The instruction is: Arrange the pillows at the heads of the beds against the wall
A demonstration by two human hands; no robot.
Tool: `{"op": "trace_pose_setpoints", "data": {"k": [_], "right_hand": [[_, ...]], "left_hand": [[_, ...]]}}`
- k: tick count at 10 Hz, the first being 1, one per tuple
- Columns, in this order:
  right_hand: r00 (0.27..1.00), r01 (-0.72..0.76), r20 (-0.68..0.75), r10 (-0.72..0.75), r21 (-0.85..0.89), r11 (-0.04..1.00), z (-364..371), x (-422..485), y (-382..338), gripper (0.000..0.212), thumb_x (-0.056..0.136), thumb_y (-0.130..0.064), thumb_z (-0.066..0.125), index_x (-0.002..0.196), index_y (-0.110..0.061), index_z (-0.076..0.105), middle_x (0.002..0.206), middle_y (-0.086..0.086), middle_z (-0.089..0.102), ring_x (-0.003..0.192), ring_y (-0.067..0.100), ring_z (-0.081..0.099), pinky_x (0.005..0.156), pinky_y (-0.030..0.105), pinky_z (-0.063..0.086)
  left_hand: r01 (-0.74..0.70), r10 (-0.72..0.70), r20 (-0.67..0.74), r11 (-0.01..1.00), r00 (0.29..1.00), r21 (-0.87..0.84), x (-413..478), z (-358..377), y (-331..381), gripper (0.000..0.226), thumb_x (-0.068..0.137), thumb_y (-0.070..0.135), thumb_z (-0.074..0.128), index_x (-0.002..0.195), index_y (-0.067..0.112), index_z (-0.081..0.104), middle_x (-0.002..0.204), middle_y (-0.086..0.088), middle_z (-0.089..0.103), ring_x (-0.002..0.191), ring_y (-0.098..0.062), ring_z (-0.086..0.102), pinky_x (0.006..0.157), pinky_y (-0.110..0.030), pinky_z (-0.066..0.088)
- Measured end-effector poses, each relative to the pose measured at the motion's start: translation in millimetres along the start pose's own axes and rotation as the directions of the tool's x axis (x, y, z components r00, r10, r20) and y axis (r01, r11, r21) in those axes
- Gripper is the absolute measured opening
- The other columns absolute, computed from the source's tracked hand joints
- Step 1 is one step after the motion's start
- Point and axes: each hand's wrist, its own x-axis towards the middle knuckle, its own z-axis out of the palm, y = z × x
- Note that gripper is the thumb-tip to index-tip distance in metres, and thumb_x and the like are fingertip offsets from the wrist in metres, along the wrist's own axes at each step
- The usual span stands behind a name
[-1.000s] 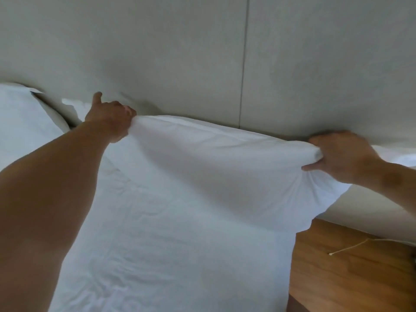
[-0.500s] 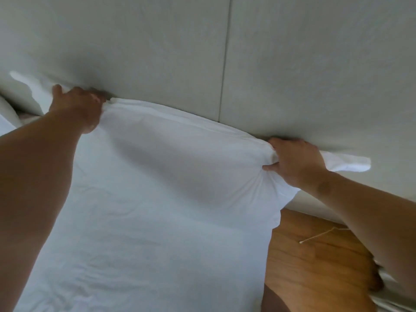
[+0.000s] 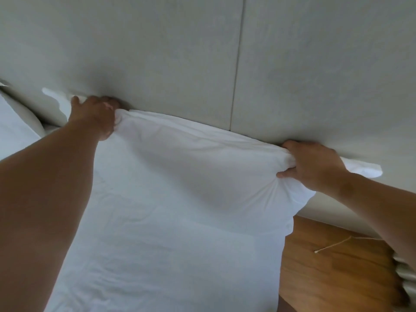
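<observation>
Item: head of a single bed, seen from above, everything placed with respect to the white pillow (image 3: pixel 202 167). Nearest, below the pillow, lay the white bed sheet (image 3: pixel 162 255), creased, with bare forearms crossing over it from the lower corners. To the pillow's lower right showed a wooden floor (image 3: pixel 333 273) with a thin pale cord (image 3: pixel 333 244) lying on it. The pillow itself lay across the head of the bed, its upper edge touching the grey panelled wall (image 3: pixel 157 52). At the pillow's upper left corner the left hand (image 3: pixel 95 117) was clenched on bunched fabric, knuckles close to the wall. At its upper right corner the right hand (image 3: pixel 313 165) grasped gathered fabric, thumb below and fingers above the edge. Beyond that hand a loose flap of the pillowcase (image 3: pixel 364 170) stuck out to the right along the wall. Left of the pillow, part of a second white pillow (image 3: pixel 13 131) was visible. A vertical seam (image 3: pixel 236 75) in the wall ran down to the pillow's upper edge.
</observation>
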Motion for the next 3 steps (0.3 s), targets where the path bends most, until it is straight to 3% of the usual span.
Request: {"op": "trace_pose_setpoints", "data": {"k": [2,3], "right_hand": [[0.996,-0.012,-0.094,0.013,0.005,1.000,-26,-22,4,0.041,0.082,-0.044,0.077,0.114,-0.023,0.062,0.108,-0.001,0.070,0.100,0.030,0.065,0.076,0.037,0.048],[0.989,-0.030,-0.146,0.030,-0.003,1.000,-39,-38,2,0.038,0.090,-0.034,0.071,0.124,-0.022,0.061,0.120,0.001,0.070,0.107,0.033,0.065,0.085,0.040,0.049]], "left_hand": [[0.071,-0.080,-0.060,0.988,0.995,-0.140,-36,-16,-25,0.058,0.092,0.011,0.062,0.148,0.021,0.050,0.150,-0.012,0.053,0.142,-0.034,0.047,0.114,-0.052,0.038],[0.094,-0.107,-0.058,0.976,0.993,-0.195,-55,-19,-40,0.061,0.095,0.016,0.064,0.153,0.021,0.045,0.151,-0.011,0.051,0.139,-0.034,0.050,0.111,-0.050,0.044]]}}
